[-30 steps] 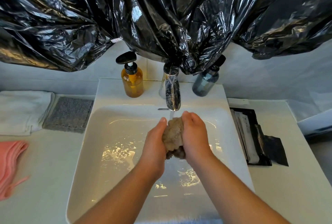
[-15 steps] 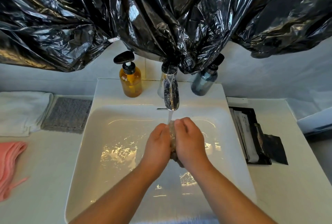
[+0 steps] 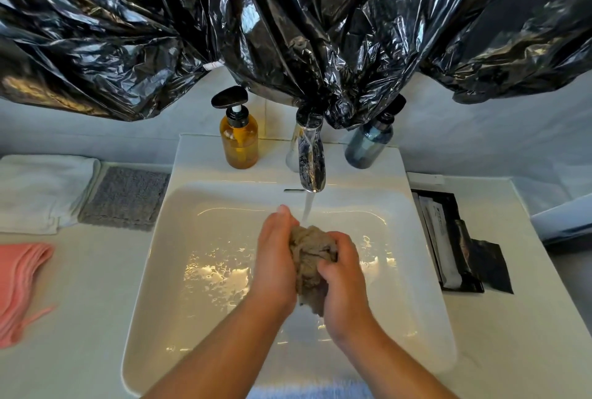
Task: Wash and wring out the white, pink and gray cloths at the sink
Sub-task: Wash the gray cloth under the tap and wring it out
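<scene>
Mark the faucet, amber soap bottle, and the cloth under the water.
faucet (image 3: 310, 158): head view, middle of the chrome spout.
amber soap bottle (image 3: 239, 142): head view, centre of the bottle body.
wet cloth (image 3: 309, 251): head view, the bunched upper part that shows.

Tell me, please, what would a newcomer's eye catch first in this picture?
The crumpled black plastic sheeting hanging across the whole top of the view strikes first. Below it, over the middle of the white sink, the left hand and right hand grip a wet bunched cloth just under the running faucet. An amber pump bottle stands on the sink's back ledge, left of the faucet.
</scene>
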The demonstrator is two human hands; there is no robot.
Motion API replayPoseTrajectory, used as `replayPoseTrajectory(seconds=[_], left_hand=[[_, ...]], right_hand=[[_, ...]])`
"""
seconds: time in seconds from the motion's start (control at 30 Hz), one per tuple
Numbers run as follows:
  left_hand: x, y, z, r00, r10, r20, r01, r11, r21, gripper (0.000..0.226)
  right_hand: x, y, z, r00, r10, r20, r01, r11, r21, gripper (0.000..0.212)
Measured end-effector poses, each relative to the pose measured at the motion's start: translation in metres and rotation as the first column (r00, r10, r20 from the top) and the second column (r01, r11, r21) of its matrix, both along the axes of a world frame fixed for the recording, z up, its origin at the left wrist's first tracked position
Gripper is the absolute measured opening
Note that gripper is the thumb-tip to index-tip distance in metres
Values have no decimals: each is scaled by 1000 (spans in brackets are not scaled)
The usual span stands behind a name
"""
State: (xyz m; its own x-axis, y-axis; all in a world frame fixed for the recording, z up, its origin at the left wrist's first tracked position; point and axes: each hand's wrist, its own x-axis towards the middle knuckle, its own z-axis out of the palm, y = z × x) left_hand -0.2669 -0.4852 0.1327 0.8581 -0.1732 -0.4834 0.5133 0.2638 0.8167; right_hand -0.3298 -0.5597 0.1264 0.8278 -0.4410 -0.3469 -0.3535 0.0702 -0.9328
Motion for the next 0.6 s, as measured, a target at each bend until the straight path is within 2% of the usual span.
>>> replayPoseTrajectory(seconds=[0.13,0.27,0.33,0.4,0.47,0.5,0.57,0.6], left_hand=[[-4,-14,4,984,-31,173,6,990,142,30],[0,-7,1,960,-194,202,131,948,289,32],[-1,3,2,947,-259,190,204,942,266,38],[-3,13,-7,929,-326,177,275,926,259,41],[-11,21,-13,944,-317,94,300,940,165,38],[-15,23,-14,957,-289,4,288,957,37,41],[-17,25,-11,956,-242,-166,200,951,-235,49],[-15,25,-6,954,-219,-204,150,940,-308,53]], right_hand=[[10,12,7,987,-111,113,130,975,-180,24],[29,-1,16,994,33,104,0,954,-301,26],[38,-12,22,993,92,67,-72,964,-257,32],[43,-24,31,995,46,89,-39,996,-79,42],[46,-34,40,991,-41,131,23,990,139,51],[46,-36,44,989,-48,143,17,978,210,50],[41,-36,47,991,-31,133,-3,970,244,44],[37,-36,46,991,-14,130,-11,981,194,40]])
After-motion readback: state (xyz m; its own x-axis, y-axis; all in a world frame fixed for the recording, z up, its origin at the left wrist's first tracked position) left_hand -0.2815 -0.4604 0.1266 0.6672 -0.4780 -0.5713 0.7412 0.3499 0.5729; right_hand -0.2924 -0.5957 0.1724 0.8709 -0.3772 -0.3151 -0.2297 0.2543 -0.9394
